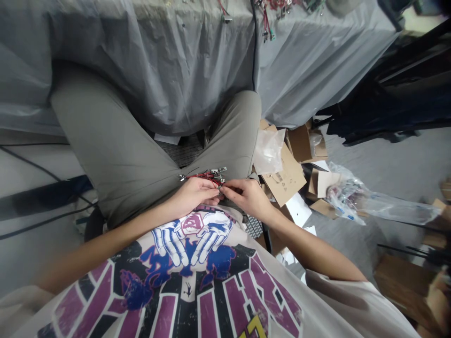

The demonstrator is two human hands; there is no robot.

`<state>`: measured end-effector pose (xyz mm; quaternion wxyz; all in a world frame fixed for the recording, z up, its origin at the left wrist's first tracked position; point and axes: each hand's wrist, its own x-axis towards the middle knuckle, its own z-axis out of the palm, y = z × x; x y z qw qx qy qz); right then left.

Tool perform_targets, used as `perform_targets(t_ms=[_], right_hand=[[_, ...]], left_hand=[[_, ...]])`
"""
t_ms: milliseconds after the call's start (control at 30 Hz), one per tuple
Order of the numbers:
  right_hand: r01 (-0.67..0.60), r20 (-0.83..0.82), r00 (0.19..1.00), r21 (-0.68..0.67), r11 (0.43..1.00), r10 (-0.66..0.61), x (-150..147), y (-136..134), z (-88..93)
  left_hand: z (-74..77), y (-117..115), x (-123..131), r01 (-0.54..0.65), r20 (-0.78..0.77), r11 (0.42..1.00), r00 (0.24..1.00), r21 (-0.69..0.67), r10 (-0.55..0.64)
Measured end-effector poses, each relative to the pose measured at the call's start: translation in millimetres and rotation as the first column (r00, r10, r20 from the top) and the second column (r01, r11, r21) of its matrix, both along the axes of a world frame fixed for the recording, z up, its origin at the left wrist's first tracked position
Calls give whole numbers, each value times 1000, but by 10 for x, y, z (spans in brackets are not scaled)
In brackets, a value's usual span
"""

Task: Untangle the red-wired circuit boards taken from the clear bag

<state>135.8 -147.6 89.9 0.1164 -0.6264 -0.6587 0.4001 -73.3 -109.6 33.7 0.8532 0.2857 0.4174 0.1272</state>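
I sit with both hands together over my lap. My left hand (195,191) is closed around a bundle of red wires with small metal connectors (207,175) that fans out past its fingers. My right hand (246,195) pinches one small connector at the near end of the bundle, fingertip to fingertip with the left hand. The pinched piece is mostly hidden by the fingers.
A table draped in grey plastic sheet (176,61) rises in front of my knees, with more red wires (269,19) on top. Flattened cardboard boxes (287,176) and clear plastic bags (366,199) litter the floor on the right. Black cables (31,164) run at left.
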Motion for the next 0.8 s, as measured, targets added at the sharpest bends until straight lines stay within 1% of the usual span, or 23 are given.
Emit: perform_targets(t_ms=[67, 200, 367, 467, 567, 733, 800], right_hand=[[-33, 26, 999, -36, 999, 34, -10, 12, 21], [-102, 160, 981, -40, 994, 107, -71, -20, 34], [-94, 174, 980, -49, 994, 101, -129, -64, -41], [-92, 150, 984, -57, 994, 100, -113, -63, -80], [-107, 133, 984, -70, 992, 116, -74, -49, -87], [-60, 202, 977, -17, 998, 63, -59, -44, -23], [-60, 199, 978, -5, 998, 59, -75, -47, 20]], left_hand=[[25, -8, 9, 20, -29, 999, 999, 41, -18], [82, -17, 40, 77, -93, 987, 994, 143, -64], [98, -26, 66, 148, -145, 959, 983, 243, -115], [76, -37, 63, 166, -152, 951, 980, 260, -130], [43, -47, 54, 161, -136, 956, 982, 245, -130], [19, -43, 35, 125, -100, 967, 990, 224, -105], [24, -38, 29, 115, -95, 967, 991, 226, -96]])
